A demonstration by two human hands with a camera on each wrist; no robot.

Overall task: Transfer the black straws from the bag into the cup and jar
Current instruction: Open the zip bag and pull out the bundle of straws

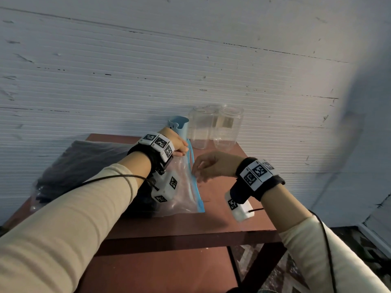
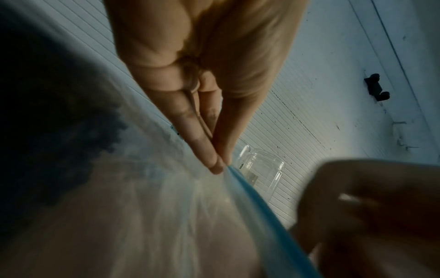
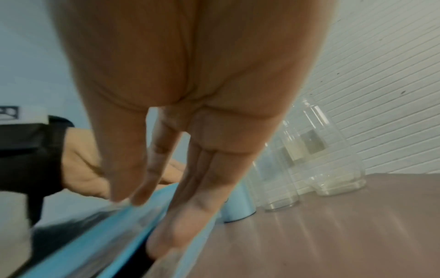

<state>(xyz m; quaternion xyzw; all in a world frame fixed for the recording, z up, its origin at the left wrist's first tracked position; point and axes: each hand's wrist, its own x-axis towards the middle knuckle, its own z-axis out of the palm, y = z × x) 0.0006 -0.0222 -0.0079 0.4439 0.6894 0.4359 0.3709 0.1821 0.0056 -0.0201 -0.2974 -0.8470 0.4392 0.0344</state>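
Note:
A clear zip bag (image 1: 182, 187) with a blue zip strip (image 2: 262, 206) lies on the red-brown table (image 1: 222, 208). A dark mass of black straws (image 1: 84, 166) fills its left part. My left hand (image 1: 179, 144) pinches the far end of the strip, thumb against fingertips (image 2: 220, 165). My right hand (image 1: 201, 168) comes down on the middle of the strip. Its thumb and forefinger tips (image 3: 128, 197) meet at the upper lip, and the other fingers reach straight down between the two blue lips. The light blue cup (image 1: 179, 127) and a clear jar (image 1: 228, 130) stand behind the bag.
A second clear jar (image 1: 200, 130) stands between the cup and the first jar, all against the white ribbed wall. Bare tabletop lies right of the bag up to the table's right edge. A lower shelf shows under the front edge.

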